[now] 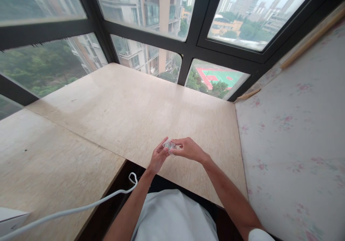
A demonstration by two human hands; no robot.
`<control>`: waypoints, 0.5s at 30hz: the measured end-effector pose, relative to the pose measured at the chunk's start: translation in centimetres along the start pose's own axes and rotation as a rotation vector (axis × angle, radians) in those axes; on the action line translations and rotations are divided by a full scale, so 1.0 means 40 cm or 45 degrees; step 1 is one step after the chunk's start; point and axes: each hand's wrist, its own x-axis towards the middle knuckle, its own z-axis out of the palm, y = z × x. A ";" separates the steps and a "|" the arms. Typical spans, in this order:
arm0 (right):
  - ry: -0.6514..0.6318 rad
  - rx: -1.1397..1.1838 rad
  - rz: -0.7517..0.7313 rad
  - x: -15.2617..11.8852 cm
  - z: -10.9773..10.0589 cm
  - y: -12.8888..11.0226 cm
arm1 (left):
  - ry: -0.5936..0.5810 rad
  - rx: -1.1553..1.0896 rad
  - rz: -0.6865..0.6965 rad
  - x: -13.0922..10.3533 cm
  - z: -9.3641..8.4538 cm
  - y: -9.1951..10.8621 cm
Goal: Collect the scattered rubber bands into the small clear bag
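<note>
Down by my lap, a white cable (81,208) loops over the desk edge (54,183). Just past it, left hand (157,158) and right hand (188,149) both pinch a small clear plastic thing (169,146) held just above the desk. Looks early on; can't tell if it's opened. Beyond: windows (151,14), towers.

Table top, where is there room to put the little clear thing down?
The table is bare from the windows to the flowered wall. Both hands, left and right, hold the clear thing near the front edge. A white cable crosses the front-left corner.
</note>
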 end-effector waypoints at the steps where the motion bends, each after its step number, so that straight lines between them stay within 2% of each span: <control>1: -0.003 -0.001 0.002 0.001 0.001 0.002 | -0.003 -0.002 -0.006 0.000 -0.001 0.002; 8: -0.002 0.014 0.055 -0.002 0.001 0.018 | -0.023 0.000 -0.032 0.004 0.002 0.000; 15: 0.067 0.122 0.129 -0.014 0.011 0.050 | 0.032 0.061 0.003 0.005 0.013 -0.023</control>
